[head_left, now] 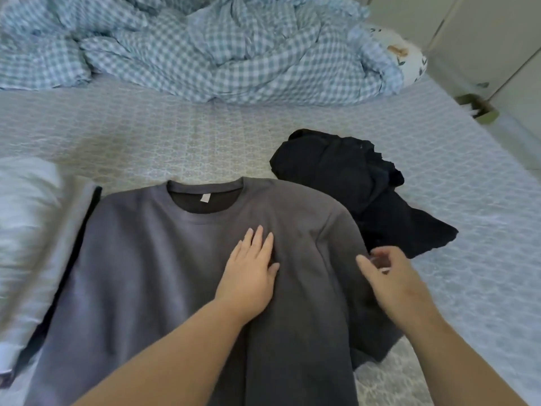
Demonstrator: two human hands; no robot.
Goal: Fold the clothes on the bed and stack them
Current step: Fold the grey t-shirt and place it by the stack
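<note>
A grey sweatshirt [164, 259] lies face up on the bed, collar pointing away from me, its right side folded in over the body. My left hand [248, 273] rests flat on its chest with straight fingers. My right hand [389, 273] hovers at the sweatshirt's right edge, fingers loosely curled, blurred; whether it pinches the cloth is unclear. A crumpled black garment [351, 183] lies just beyond the sweatshirt's right shoulder.
A folded pale garment with a dark edge [55, 244] lies at the left beside a white pillow [20, 194]. A bunched blue checked duvet [205, 48] fills the far side. The patterned bed sheet [468, 200] runs to the bed's right edge; wardrobe doors [483, 39] stand beyond.
</note>
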